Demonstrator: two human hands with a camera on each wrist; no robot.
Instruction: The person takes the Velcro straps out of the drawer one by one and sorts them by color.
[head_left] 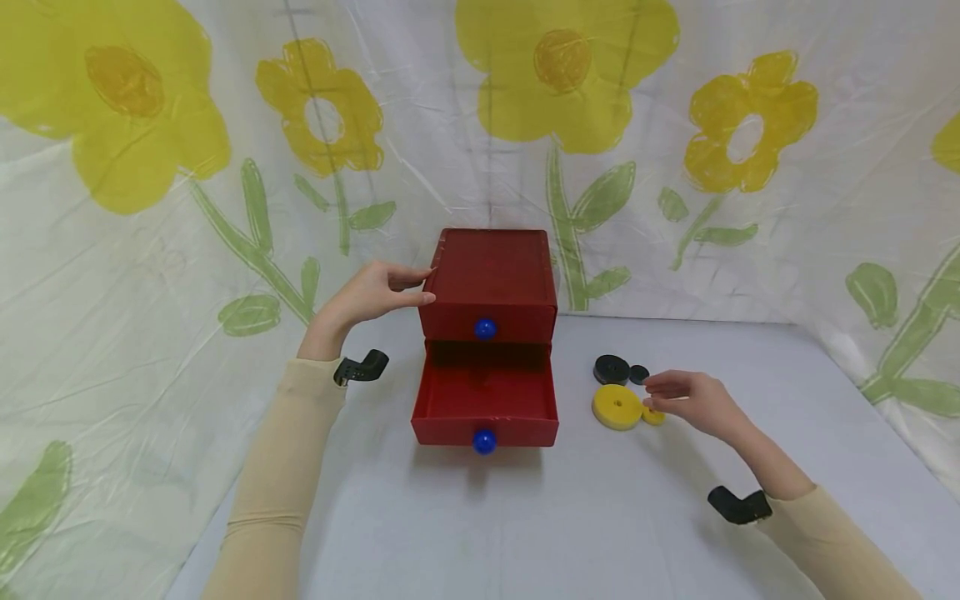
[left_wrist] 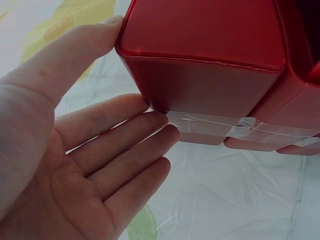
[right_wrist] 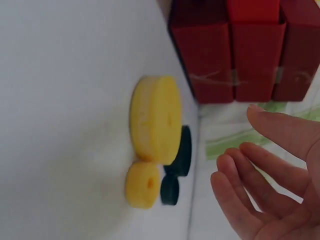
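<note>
A red drawer unit stands on the table, its upper drawer front closed and the drawer below pulled out, with nothing seen inside. Each front bears a blue knob. My left hand rests on the unit's upper left edge, thumb at the front corner and fingers straight along the side. To the right lie a large yellow disc, a small yellow disc, a large black disc and a small black disc. Over the small discs hovers my right hand, fingers relaxed, holding nothing.
A white cloth with painted yellow flowers hangs behind and at both sides. The white tabletop extends in front of the unit. Black wrist camera mounts sit on both forearms. Clear tape runs along the unit's side.
</note>
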